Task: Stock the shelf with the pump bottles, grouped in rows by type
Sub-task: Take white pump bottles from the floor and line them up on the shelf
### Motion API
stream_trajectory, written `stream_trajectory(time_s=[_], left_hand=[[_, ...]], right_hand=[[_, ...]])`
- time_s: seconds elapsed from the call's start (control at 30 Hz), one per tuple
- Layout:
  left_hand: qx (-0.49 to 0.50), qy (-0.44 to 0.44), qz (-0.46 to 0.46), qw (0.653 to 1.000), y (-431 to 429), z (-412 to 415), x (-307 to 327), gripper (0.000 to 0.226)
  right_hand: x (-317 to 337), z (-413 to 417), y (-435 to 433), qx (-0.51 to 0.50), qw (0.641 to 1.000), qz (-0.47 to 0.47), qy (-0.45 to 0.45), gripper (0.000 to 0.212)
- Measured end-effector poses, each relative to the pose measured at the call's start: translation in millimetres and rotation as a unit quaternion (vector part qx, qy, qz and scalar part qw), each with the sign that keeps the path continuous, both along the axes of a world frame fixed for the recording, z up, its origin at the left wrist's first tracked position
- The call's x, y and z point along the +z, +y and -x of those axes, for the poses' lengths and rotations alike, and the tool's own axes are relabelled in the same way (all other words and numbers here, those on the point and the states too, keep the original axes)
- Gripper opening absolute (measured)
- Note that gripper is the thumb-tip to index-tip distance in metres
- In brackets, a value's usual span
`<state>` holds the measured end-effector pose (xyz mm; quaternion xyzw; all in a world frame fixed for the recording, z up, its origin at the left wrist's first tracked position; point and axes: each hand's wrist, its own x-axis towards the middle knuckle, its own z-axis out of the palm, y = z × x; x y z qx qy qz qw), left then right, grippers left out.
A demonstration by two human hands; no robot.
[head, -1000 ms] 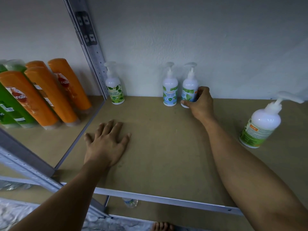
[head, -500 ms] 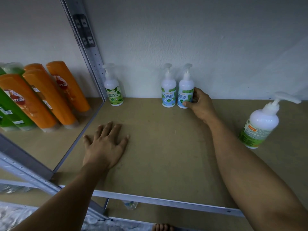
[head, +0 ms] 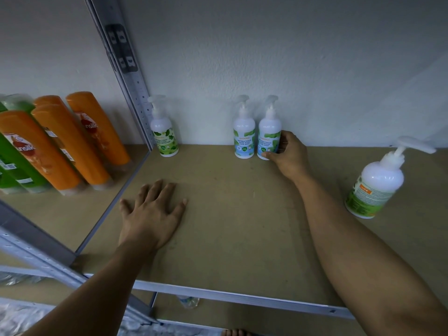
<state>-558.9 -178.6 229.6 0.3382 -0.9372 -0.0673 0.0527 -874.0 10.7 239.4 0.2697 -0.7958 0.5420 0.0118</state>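
Two blue-labelled pump bottles stand side by side against the back wall of the brown shelf board [head: 242, 226]. My right hand [head: 289, 156] grips the right one [head: 268, 137], thumb at its base; the left one [head: 243, 138] touches it. A green-labelled pump bottle [head: 164, 135] stands alone by the metal upright at the back left. A larger white pump bottle with a green and orange label [head: 374, 185] stands at the right, apart from the others. My left hand [head: 151, 212] rests flat on the board, fingers spread, holding nothing.
A grey perforated metal upright [head: 126, 69] divides this bay from the left one, where orange bottles [head: 70, 144] and green bottles [head: 14, 170] stand packed together. A metal rail [head: 242, 298] edges the shelf front. The white wall closes the back.
My right hand has slid the blue-labelled bottle left and back until it stands against its twin by the wall. My left hand has stayed flat on the board.
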Motion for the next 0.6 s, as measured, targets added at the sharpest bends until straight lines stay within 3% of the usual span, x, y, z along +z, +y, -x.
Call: stream_trajectory(time_s=[0.6], left_hand=[[0.005, 0.006, 0.005, 1.0, 1.8, -0.1, -0.4, 0.078]], right_hand=[[1.3, 1.3, 8.4, 0.025, 0.999, 0.002, -0.022, 0.057]])
